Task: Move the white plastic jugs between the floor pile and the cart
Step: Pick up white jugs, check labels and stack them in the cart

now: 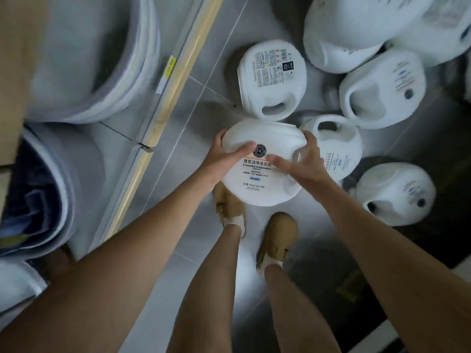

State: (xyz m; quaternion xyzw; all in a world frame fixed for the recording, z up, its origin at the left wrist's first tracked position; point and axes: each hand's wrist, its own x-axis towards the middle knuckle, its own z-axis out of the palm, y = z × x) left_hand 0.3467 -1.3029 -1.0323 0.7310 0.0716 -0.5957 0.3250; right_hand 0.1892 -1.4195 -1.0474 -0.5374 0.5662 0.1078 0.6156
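I hold one white plastic jug (262,171) with a printed laundry label above the floor, label facing me. My left hand (224,156) grips its left side, thumb across the front. My right hand (303,161) grips its right side, fingers curled round the edge. Several more white jugs lie in a pile on the floor beyond: one with a small-print label (271,77), one with a handle (334,143) just right of my right hand, others at the right (382,90) (395,197) and at the top right (356,31).
A cart or shelf edge with a wooden strip (163,108) runs diagonally on the left, carrying large pale rounded bundles (84,54). My feet in tan shoes (277,235) stand on the grey tiled floor (193,250) below the held jug. Brown cardboard (15,72) is at the far left.
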